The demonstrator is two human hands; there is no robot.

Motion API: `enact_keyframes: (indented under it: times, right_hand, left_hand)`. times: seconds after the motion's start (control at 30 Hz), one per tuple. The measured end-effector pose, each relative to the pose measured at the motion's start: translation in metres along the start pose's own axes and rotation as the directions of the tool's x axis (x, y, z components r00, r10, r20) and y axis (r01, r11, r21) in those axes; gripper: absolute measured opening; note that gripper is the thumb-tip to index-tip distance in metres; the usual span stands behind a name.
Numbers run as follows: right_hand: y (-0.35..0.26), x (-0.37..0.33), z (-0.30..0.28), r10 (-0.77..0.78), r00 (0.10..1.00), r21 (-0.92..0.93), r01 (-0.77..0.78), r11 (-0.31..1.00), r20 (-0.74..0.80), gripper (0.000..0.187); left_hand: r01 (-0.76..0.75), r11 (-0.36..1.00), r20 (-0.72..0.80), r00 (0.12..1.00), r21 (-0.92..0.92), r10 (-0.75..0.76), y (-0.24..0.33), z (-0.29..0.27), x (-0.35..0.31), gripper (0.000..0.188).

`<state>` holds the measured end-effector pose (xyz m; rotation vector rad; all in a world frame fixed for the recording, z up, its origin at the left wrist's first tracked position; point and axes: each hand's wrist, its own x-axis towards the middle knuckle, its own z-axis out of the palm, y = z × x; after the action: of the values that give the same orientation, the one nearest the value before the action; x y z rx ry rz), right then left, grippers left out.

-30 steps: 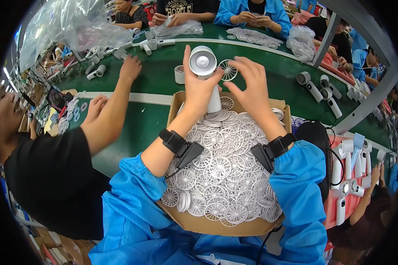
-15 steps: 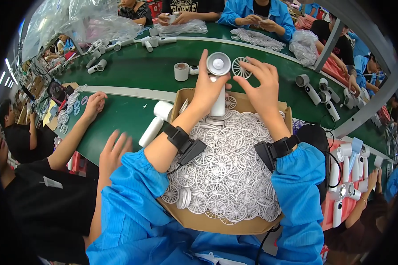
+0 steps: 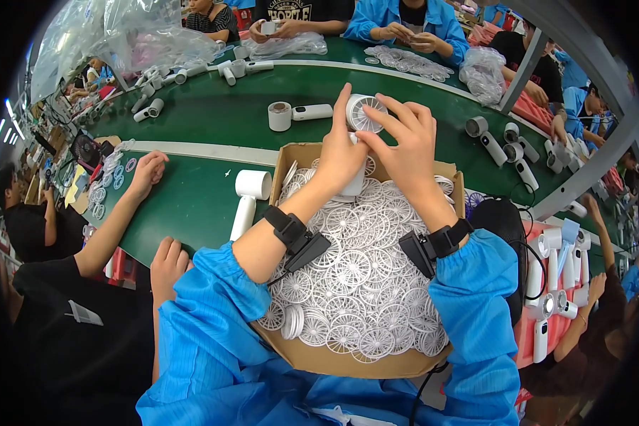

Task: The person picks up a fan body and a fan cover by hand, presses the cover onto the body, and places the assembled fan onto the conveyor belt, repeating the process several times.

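Note:
Above the box, my left hand [image 3: 339,157] is closed around a white handheld fan [image 3: 355,184], its handle pointing down and its round head up. A white spoked grille [image 3: 375,108] now covers the open face of that head. My right hand [image 3: 409,145] has its fingers on the grille, thumb near the lower rim; whether it sits fully flush I cannot tell. Below both hands, an open cardboard box [image 3: 376,368] is heaped with loose white grilles [image 3: 355,268]. Another white fan [image 3: 243,215] lies just left of the box.
Beyond the box runs a green conveyor [image 3: 213,106] with a white fan [image 3: 280,118] and more fans [image 3: 508,149] to the right. A co-worker's hands [image 3: 149,170] rest at left. Pink-lined trays of fans [image 3: 543,319] stand at right. A metal post [image 3: 589,153] slants at upper right.
My right hand has brought the grille left onto the fan's head, which has turned and shifted slightly right. The left co-worker's nearer hand has lowered.

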<state>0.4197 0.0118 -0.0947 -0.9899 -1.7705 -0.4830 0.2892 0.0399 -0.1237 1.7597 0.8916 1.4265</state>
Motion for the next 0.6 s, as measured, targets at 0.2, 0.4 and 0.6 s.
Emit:
enact_keyframes:
  times: [0.2,0.4,0.6]
  right_hand:
    - [0.002,0.001,0.001,-0.012,0.999,-0.036,0.013,0.999,0.032,0.036]
    - [0.004,0.003,0.001,-0.055,0.996,-0.048,0.058,0.997,0.07,0.036]
    - [0.037,-0.001,0.005,-0.053,0.995,0.132,0.042,0.99,0.086,0.044]
  left_hand:
    - [0.018,1.0,-0.005,1.0,0.006,-0.018,-0.002,0.002,0.0,0.08]
    - [0.155,0.973,0.063,0.987,-0.17,-0.147,0.005,-0.003,-0.004,0.074]
    - [0.335,0.832,0.263,0.935,-0.442,-0.237,0.017,0.012,-0.003,0.073]
